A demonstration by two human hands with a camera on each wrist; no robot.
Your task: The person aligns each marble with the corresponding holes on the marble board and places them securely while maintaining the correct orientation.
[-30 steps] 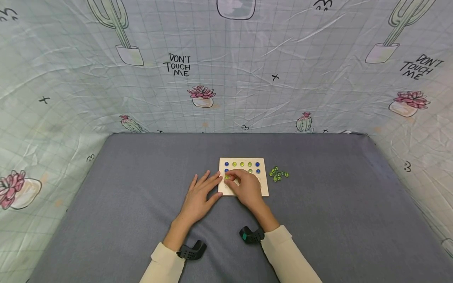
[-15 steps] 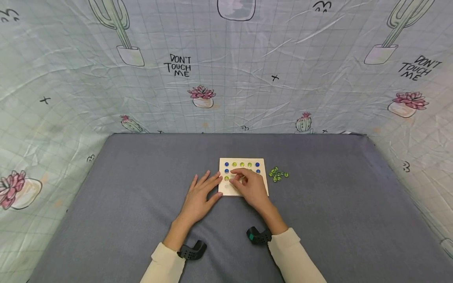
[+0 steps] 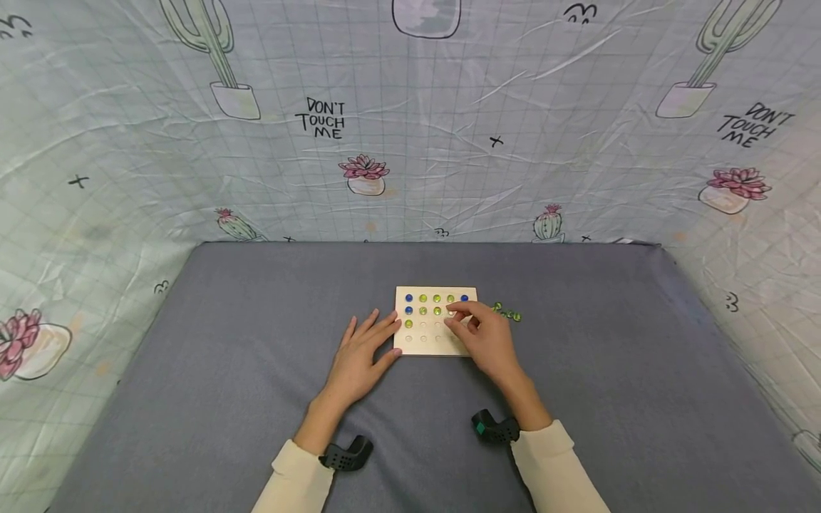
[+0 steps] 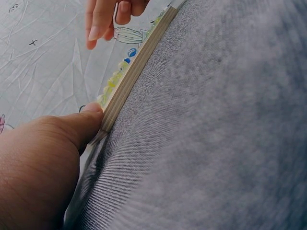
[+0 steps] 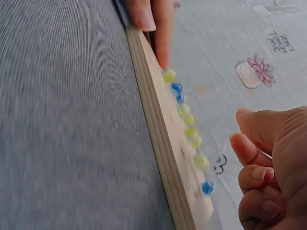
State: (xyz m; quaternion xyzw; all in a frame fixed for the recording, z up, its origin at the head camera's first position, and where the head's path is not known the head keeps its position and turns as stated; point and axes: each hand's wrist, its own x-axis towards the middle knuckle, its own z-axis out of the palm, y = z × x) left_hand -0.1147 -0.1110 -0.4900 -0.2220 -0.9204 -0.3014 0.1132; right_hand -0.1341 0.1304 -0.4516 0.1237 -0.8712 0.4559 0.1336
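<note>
A pale wooden board [image 3: 420, 348] with rows of round hollows lies on the grey cloth. Blue and yellow-green glass marbles fill its two far rows as far as they show; one green marble [image 3: 408, 324] sits at the left end of the third row. My left hand [image 3: 359, 360] rests against the board's left edge with fingers spread. Over the board's right side hovers my right hand [image 3: 492, 342], thumb and forefinger apart. In the right wrist view that hand [image 5: 283, 163] is loosely bent, with no marble visible in it. It hides part of the board.
Several loose green marbles [image 3: 513, 315] lie right of the board, partly covered by the right hand. Grey cloth [image 3: 256, 306] covers the table. A patterned curtain [image 3: 423, 142] stands behind and at both sides.
My right hand has moved right, away from the green marble in the third row, towards the loose marbles. The left hand stays at the board's edge.
</note>
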